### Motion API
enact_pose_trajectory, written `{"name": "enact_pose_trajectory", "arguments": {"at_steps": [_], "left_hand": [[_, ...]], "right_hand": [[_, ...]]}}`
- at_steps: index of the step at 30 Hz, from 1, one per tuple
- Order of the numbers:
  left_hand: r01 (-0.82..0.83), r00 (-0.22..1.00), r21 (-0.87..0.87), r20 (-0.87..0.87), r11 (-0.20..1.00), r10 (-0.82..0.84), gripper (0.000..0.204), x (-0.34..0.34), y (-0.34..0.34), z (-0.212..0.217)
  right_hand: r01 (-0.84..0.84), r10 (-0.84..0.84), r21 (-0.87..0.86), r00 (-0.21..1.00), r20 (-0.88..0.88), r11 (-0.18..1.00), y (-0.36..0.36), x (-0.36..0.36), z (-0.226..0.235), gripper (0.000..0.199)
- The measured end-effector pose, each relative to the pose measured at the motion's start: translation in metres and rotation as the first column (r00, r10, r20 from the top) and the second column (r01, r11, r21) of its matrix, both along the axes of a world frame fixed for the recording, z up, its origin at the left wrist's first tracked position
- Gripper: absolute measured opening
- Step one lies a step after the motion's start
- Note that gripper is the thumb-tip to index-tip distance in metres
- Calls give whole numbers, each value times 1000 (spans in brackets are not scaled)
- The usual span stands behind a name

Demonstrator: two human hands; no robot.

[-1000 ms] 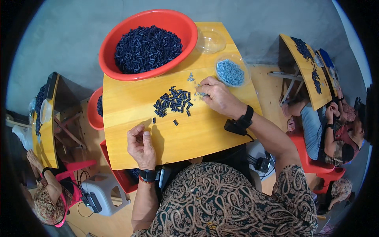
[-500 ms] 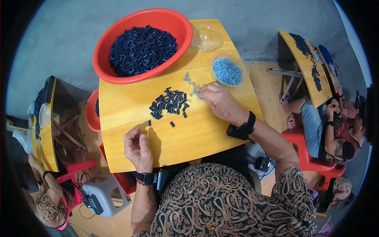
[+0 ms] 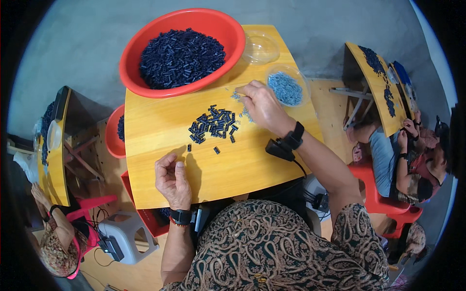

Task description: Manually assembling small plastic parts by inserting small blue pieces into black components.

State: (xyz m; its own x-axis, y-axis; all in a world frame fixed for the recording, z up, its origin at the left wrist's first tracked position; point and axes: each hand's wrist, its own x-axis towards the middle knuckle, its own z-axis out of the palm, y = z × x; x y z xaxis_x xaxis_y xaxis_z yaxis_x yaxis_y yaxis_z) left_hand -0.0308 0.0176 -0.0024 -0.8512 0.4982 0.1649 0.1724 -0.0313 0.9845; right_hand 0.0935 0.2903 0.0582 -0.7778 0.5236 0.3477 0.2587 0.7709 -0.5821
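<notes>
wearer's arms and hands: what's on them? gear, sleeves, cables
Both hands bare, no gloves. Left hand: black wrist device with a thin red-beaded band. Right hand: black wristband carrying a black box with a cable. Short patterned dark sleeves.

The person's left hand (image 3: 173, 180) rests palm-up with its fingers (image 3: 167, 165) loosely curled and nothing visible in them, forearm entering from below, while the right hand (image 3: 262, 105) reaches forward on an extended arm, palm down, fingers pinched together at the tips.

Bright even light, sharp centre, fisheye-bent edges
</notes>
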Motion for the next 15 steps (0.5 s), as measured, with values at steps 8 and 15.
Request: {"name": "enact_pose_trajectory", "arguments": {"at_steps": [8, 15], "left_hand": [[4, 1000, 54, 30, 999, -6, 17, 3, 1, 5], [-3, 1000, 30, 0, 1000, 3, 16, 2, -1, 4]], "right_hand": [[2, -10, 66, 994, 112, 998, 17, -30, -14, 14], [-90, 53, 164, 975, 218, 982, 18, -45, -25, 3]]}}
